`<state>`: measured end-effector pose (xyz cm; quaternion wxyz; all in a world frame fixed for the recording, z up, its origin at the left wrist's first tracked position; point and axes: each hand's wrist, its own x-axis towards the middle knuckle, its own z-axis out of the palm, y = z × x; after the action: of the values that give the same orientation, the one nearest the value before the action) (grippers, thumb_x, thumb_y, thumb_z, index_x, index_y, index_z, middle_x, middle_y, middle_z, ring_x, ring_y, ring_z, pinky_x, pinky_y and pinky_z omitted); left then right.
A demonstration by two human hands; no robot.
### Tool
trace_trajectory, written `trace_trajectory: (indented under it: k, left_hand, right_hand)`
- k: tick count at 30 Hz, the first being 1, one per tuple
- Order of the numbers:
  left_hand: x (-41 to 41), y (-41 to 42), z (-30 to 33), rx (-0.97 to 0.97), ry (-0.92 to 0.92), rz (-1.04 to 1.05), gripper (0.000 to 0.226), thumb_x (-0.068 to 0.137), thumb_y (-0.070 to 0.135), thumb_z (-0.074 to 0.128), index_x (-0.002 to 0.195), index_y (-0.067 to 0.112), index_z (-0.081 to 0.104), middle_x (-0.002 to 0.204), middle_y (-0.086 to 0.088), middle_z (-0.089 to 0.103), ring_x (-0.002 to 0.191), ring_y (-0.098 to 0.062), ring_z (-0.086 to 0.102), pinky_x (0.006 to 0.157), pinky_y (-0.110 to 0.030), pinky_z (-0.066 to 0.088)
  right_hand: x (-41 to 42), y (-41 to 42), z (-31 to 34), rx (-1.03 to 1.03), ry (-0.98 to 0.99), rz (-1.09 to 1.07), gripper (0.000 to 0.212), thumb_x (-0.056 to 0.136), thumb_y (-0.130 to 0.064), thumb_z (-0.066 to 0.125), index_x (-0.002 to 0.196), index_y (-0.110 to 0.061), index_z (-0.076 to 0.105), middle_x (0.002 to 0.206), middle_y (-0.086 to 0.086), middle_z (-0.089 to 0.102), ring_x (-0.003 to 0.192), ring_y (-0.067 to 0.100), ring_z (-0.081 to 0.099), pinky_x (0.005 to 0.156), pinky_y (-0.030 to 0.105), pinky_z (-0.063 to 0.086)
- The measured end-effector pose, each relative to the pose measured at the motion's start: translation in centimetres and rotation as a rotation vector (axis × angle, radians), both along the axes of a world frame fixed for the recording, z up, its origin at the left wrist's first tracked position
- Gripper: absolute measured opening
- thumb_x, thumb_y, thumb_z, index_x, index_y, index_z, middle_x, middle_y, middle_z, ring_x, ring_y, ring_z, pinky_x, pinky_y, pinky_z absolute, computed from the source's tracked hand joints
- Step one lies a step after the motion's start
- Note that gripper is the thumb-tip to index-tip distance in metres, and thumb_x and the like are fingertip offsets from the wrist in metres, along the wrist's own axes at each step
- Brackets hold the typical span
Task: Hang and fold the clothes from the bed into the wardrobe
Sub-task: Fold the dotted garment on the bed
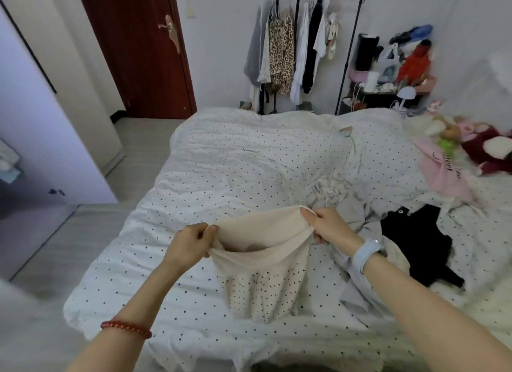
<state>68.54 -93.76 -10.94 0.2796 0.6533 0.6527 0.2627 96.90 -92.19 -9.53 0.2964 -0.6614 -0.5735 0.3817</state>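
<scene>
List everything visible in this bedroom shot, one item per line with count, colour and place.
cream skirt: one, cream with dark dots, held over the near bed
black garment: one, black, bed right
grey garment: one, pale grey, crumpled beyond right hand
pink garment: one, pink, bed far right
soft toys: several, maroon and tan, far right
bed: one, white dotted cover, centre
clothes rack: one, black, hung clothes, behind bed
door: one, dark red, back left
left hand: pinches waistband
right hand: pinches waistband

bed (235,161), dotted white cover: black garment (415,244), pink garment (443,172), grey crumpled clothes (352,208), plush toys (482,147) far right.
</scene>
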Motion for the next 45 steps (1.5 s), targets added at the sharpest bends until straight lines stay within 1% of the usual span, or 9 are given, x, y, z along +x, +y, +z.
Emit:
trace_trajectory:
  k: [10,15,19,21,28,32,35,41,45]
  left_hand:
    - [0.4,-1.4,-6.7,-0.250,0.157,-0.159,0.015,0.096,0.023,0.047,0.104,0.022,0.060,0.074,0.002,0.061,0.074,-0.017,0.061,0.069,-0.029,0.047]
    - [3.9,-1.1,-7.3,-0.326,0.013,-0.407,0.090,0.081,0.039,0.069,0.149,0.032,0.010,0.140,0.008,0.023,0.131,-0.009,0.026,0.109,-0.030,0.027]
    - [7.9,-0.4,-7.8,-0.145,0.006,-0.385,0.017,0.091,0.027,0.056,0.106,0.020,0.061,0.104,0.001,0.060,0.096,-0.015,0.053,0.085,-0.031,0.043]
    - [8.2,0.3,-7.2,-0.067,-0.003,-0.296,0.028,0.094,0.017,0.050,0.066,0.016,0.052,0.063,0.001,0.051,0.069,-0.022,0.048,0.063,-0.029,0.036]
    - [8.5,4.9,-0.9,-0.183,-0.456,-0.066,0.025,0.095,0.000,0.032,0.087,0.003,0.055,0.079,-0.010,0.052,0.067,-0.021,0.056,0.053,-0.028,0.057]
    - [10.1,7.3,4.5,-0.013,-0.407,-0.090,0.023,0.094,-0.001,0.031,0.090,0.004,0.053,0.079,-0.007,0.052,0.068,-0.019,0.057,0.051,-0.024,0.057]
    - [10.4,9.0,7.7,0.113,-0.354,-0.071,0.022,0.095,0.000,0.030,0.090,0.004,0.051,0.081,-0.004,0.049,0.066,-0.019,0.057,0.053,-0.030,0.058]
    - [9.3,11.7,14.1,0.292,-0.332,0.083,0.021,0.097,0.007,0.028,0.095,0.005,0.048,0.079,-0.005,0.046,0.064,-0.017,0.052,0.045,-0.025,0.054]
    - [8.0,12.6,19.9,0.519,-0.168,0.143,0.023,0.098,0.015,0.026,0.095,0.006,0.047,0.082,-0.003,0.049,0.078,-0.025,0.048,0.069,-0.036,0.043]
  right_hand:
    - [-0.8,-3.0,-6.3,0.000,-0.027,0.024,0.027,0.099,-0.023,0.039,0.091,-0.004,0.056,0.075,0.010,0.058,0.068,0.026,0.064,0.065,0.040,0.057]
    - [-2.8,-2.6,-5.8,0.068,0.011,0.065,0.031,0.098,-0.011,0.041,0.097,0.017,0.053,0.092,0.033,0.055,0.094,0.049,0.051,0.084,0.060,0.043]
    - [-3.4,-2.5,-5.7,0.079,0.134,0.021,0.030,0.097,-0.012,0.043,0.096,0.016,0.055,0.088,0.030,0.054,0.078,0.031,0.051,0.070,0.029,0.042]
    - [-2.6,-2.4,-5.6,0.089,0.203,-0.042,0.023,0.097,-0.012,0.046,0.092,0.007,0.058,0.083,0.023,0.054,0.079,0.019,0.047,0.063,0.022,0.036]
    - [0.9,-2.3,-5.3,0.016,-0.035,0.091,0.023,0.083,-0.034,0.066,0.103,-0.023,0.061,0.070,-0.017,0.051,0.067,0.004,0.049,0.059,0.018,0.034]
    - [1.0,-1.2,-3.4,-0.035,-0.260,0.254,0.029,0.081,-0.039,0.068,0.077,-0.018,0.049,0.066,-0.004,0.049,0.061,0.013,0.046,0.054,0.022,0.031]
    - [3.0,0.9,-2.1,-0.026,-0.418,0.147,0.021,0.094,-0.024,0.053,0.104,-0.008,0.059,0.096,0.012,0.062,0.090,0.024,0.058,0.067,0.026,0.036]
    - [6.8,5.9,4.2,0.009,-0.134,-0.279,0.020,0.090,-0.005,0.045,0.077,-0.008,0.060,0.065,0.010,0.059,0.052,0.022,0.053,0.054,0.031,0.048]
    - [5.4,9.5,12.6,0.203,0.404,-0.383,0.022,0.090,0.008,0.042,0.087,0.000,0.062,0.093,0.017,0.061,0.076,0.031,0.061,0.059,0.037,0.058]
